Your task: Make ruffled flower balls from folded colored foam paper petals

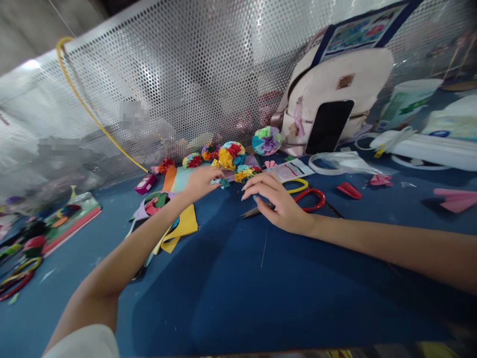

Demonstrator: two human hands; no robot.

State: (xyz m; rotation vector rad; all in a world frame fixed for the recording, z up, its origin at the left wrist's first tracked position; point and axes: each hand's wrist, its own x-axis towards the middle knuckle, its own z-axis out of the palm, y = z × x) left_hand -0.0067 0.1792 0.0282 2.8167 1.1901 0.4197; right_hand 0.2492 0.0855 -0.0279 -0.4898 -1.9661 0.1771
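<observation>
My left hand (pixel 203 183) is closed, its fingertips pinching a small gathered teal piece of fabric (pixel 224 183). To its right, my right hand (pixel 278 201) hovers with curved fingers apart; I see nothing between them. Scissors with red and yellow handles (pixel 318 200) lie just behind and under the right hand, blades pointing left. Below that hand is a thin, needle-like line (pixel 264 248); whether it hangs or lies on the table I cannot tell. Beyond the hands sit finished ruffled fabric balls, such as a multicoloured one (pixel 231 155) and a green and purple one (pixel 267 141).
Fabric strips (pixel 186 223) lie beneath my left forearm on the blue table (pixel 231 298). At the back, a phone (pixel 330 127) leans on a white backpack (pixel 346 74) before a perforated metal panel (pixel 179 74). Another pair of scissors (pixel 18 281) is far left. Pink fabric pieces (pixel 456 200) lie right.
</observation>
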